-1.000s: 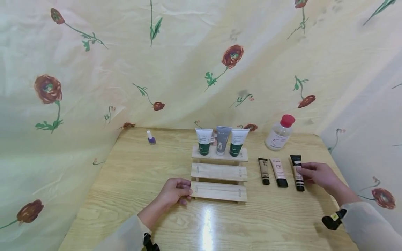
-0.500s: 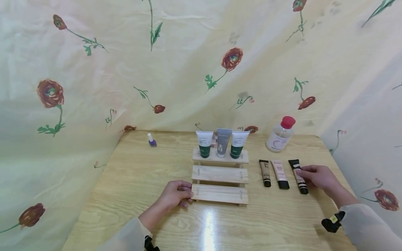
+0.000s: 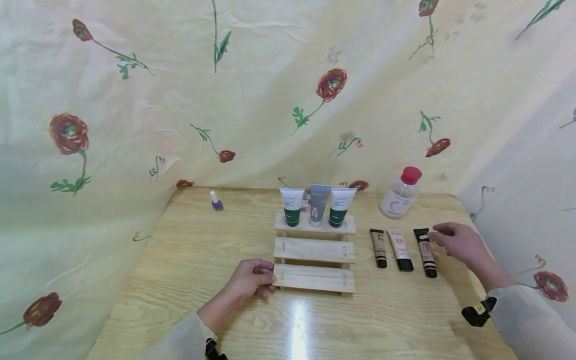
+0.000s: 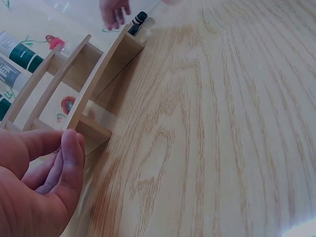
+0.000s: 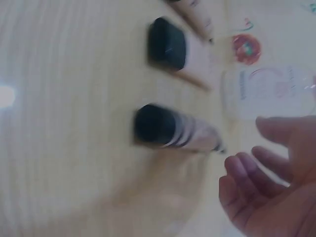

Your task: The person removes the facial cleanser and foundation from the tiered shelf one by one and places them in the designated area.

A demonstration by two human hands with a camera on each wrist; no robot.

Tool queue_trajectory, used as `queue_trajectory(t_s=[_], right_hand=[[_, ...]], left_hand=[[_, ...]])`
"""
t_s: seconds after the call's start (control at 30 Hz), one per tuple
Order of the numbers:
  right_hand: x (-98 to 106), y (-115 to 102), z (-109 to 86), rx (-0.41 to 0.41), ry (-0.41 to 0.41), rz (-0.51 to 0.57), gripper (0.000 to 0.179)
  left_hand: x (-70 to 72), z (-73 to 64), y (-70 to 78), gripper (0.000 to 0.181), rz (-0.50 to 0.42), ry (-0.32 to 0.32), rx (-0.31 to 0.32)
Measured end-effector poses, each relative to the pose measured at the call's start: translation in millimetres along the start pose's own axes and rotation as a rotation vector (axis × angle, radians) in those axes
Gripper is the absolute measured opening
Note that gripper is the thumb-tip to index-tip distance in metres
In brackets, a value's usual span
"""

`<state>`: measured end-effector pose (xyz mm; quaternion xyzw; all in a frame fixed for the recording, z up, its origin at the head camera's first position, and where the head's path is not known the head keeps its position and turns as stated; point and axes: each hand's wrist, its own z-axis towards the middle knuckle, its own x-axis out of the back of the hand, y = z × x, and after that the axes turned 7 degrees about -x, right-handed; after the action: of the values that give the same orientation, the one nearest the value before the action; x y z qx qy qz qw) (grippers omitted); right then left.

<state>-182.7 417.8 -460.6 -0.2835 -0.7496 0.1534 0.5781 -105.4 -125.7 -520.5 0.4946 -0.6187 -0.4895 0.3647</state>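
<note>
My left hand (image 3: 252, 277) pinches the left end of the lowest step of a small three-tier wooden display rack (image 3: 315, 277); in the left wrist view, thumb and finger meet at the board's (image 4: 81, 106) corner. My right hand (image 3: 460, 243) holds nothing, its fingers relaxed and parted, just right of a black-capped tube (image 3: 426, 254) lying on the table. In the right wrist view that tube (image 5: 182, 132) lies apart from the fingertips. To its left lie a pink BB cream tube (image 3: 400, 250) and a slim beige-and-black tube (image 3: 379, 248).
On the rack's top step stand two white-and-green tubes (image 3: 292, 206) (image 3: 341, 207) with a grey tube (image 3: 318, 205) between them. A clear bottle with a red cap (image 3: 400, 195) stands back right, a purple nail polish bottle (image 3: 217, 202) back left. Flowered cloth (image 3: 252, 90) hangs behind the table.
My right hand has let go of the black-capped tube and lifted up and away from it, after the tube tilted and then straightened somewhat. The left hand stays on the rack.
</note>
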Motion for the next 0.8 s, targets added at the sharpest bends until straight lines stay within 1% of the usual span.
queue_trajectory(t_s=[0.13, 0.2, 0.27, 0.37, 0.47, 0.63, 0.8], right_hand=[[3.6, -22.3, 0.0, 0.133, 0.068, 0.005, 0.065], [5.9, -36.0, -1.6, 0.185, 0.1, 0.013, 0.062], [7.0, -51.2, -4.4, 0.237, 0.118, 0.045, 0.058], [4.7, -75.8, -9.9, 0.289, 0.131, 0.106, 0.054], [-2.2, -99.4, -15.2, 0.356, 0.119, 0.163, 0.05], [-17.4, -130.0, -22.1, 0.447, 0.041, 0.225, 0.047], [-31.9, -152.6, -25.3, 0.459, -0.026, 0.269, 0.045]], left_hand=[[0.2, -1.1, 0.7, 0.038, -0.003, -0.005, 0.001], [0.0, -1.7, 1.4, 0.038, -0.003, -0.007, 0.0], [-0.3, -1.9, 1.9, 0.038, -0.002, -0.005, -0.001], [-0.7, -1.7, 2.7, 0.038, -0.002, 0.002, -0.001], [-1.4, -1.8, 4.0, 0.038, 0.001, 0.009, 0.002], [-2.3, -2.8, 4.9, 0.04, 0.008, 0.011, -0.002], [-2.2, -2.9, 3.6, 0.04, 0.003, 0.009, -0.012]])
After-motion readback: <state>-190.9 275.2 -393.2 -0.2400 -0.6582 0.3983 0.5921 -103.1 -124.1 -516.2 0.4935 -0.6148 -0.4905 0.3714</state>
